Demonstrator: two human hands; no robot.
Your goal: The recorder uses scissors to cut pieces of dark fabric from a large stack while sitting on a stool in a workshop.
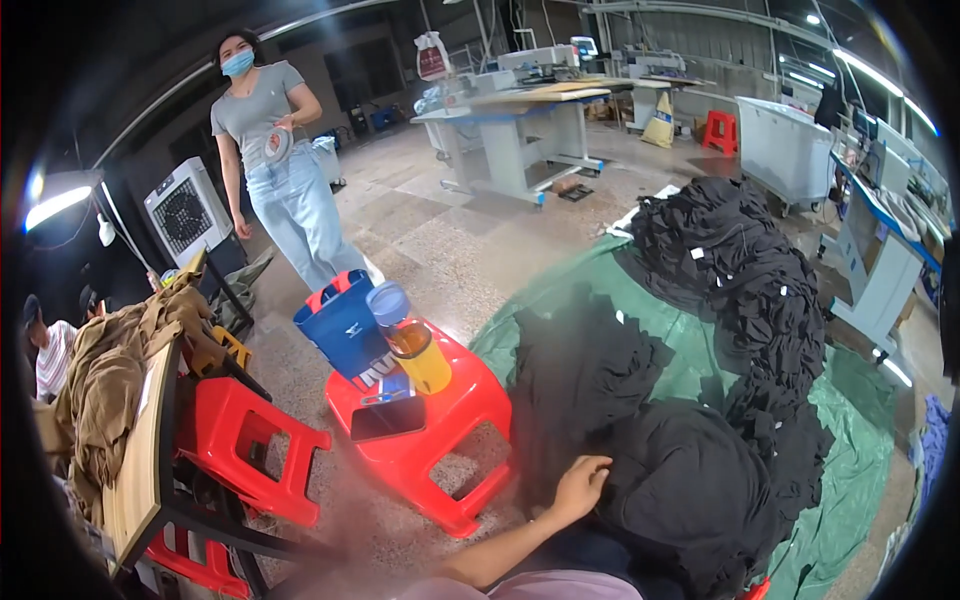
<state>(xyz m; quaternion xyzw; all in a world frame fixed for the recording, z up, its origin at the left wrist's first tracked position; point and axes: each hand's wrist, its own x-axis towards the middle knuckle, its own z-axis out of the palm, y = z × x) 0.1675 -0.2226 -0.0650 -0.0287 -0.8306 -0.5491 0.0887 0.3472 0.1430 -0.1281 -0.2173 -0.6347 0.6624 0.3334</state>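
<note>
My left hand [582,488] lies against the near black garment [690,480], its fingers curled in at the edge of the cloth. The fingertips partly merge with the dark fabric. This garment lies bunched in a rounded heap close to my lap. Just beyond my hand, more black garments [580,375] are piled on a green sheet [560,285]. A longer heap of black clothing [750,270] with small white tags runs along the right. My right hand does not show.
A red stool [480,400] on my left bears a blue bag [345,325], a yellow-sleeved bottle [425,365] and a dark phone [388,420]. Another red stool [230,430] stands by a table with brown cloth [110,390]. A masked person [265,120] stands beyond, holding a tape roll [277,145].
</note>
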